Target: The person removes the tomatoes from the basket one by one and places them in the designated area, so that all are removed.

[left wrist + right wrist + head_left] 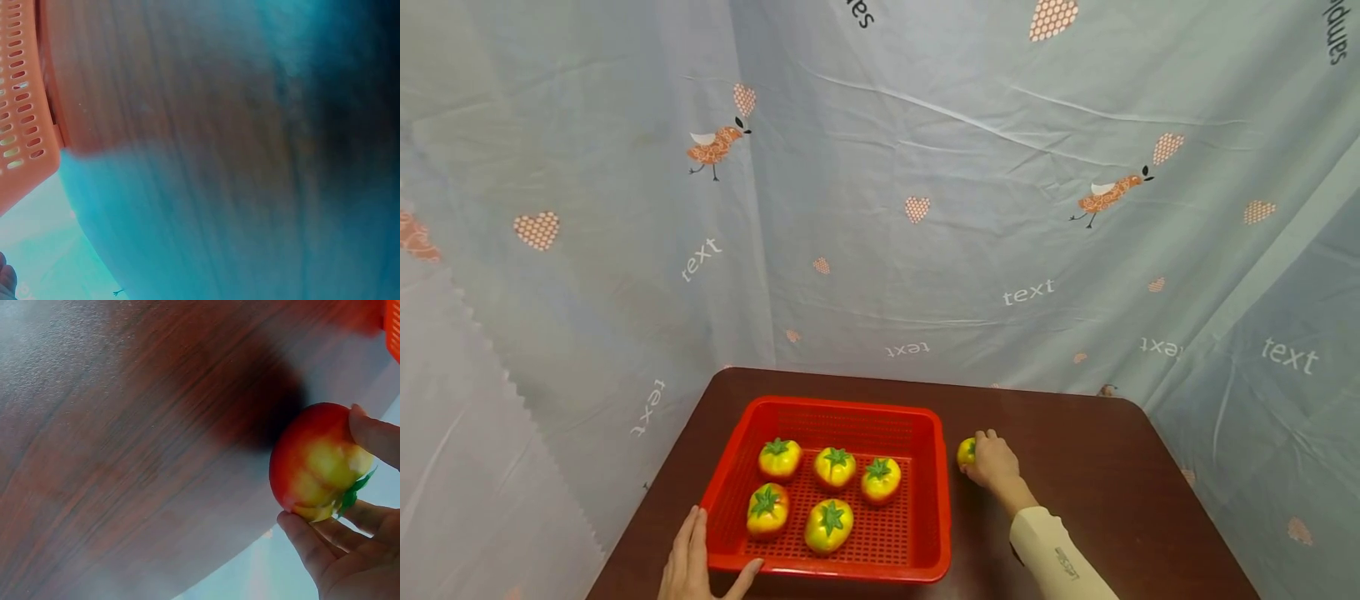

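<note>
My right hand [994,463] grips a yellow-and-red tomato [322,462] with a green leafy top, just right of the red basket [946,500]. In the right wrist view the thumb lies on one side of the tomato and the fingertips on the other, with its shadow on the table beside it. Inside the basket sit several similar tomatoes [829,527], leaves facing up. My left hand [691,562] rests at the basket's near left corner, its fingers straight along the side and the thumb by the front rim.
The basket, with slotted walls [22,94], stands on a dark brown wood-grain table [1075,483] with rounded far corners. A pale blue-grey printed curtain [865,208] hangs behind the table and on both sides.
</note>
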Tool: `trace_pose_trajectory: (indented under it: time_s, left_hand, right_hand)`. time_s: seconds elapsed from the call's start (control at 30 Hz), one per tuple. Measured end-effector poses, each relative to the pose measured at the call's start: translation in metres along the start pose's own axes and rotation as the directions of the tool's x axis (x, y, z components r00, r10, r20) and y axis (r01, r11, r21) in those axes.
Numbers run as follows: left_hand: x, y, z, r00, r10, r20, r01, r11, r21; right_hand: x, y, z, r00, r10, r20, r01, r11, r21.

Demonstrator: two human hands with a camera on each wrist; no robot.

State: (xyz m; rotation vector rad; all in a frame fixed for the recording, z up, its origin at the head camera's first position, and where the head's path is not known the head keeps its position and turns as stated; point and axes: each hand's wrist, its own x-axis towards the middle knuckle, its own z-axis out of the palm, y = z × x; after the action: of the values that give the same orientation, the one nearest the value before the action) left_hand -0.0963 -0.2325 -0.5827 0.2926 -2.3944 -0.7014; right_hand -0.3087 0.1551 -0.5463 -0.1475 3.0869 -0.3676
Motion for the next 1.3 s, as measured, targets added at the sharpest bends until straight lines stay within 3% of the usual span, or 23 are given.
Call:
trace_pose_trajectory:
  time_s: [0.17,0.43,0.83,1.3]
  left_hand:
    - [0.004,0.001,-0.001,1.000,0.009,0.020,-0.009,1.000,0.009]
    - [0.000,0.005,0.002,0.998,-0.029,0.063,0.027,0.999,0.037]
    - [-0.001,0.006,0.000,0.997,-0.054,0.054,0.050,0.997,0.064]
    - [-0.001,0.005,-0.002,0.997,-0.059,0.042,0.056,0.997,0.062]
  right_hand:
    - [0.002,-0.001,0.000,1.000,0.006,0.006,-0.006,1.000,-0.010]
    - [-0.010,0.015,0.015,0.999,0.015,0.031,-0.016,0.999,0.041]
    - [-0.010,0.015,0.016,0.995,-0.055,-0.082,0.060,0.996,0.059]
    - [-0.017,0.014,0.021,0.991,-0.075,-0.115,0.083,0.995,0.064]
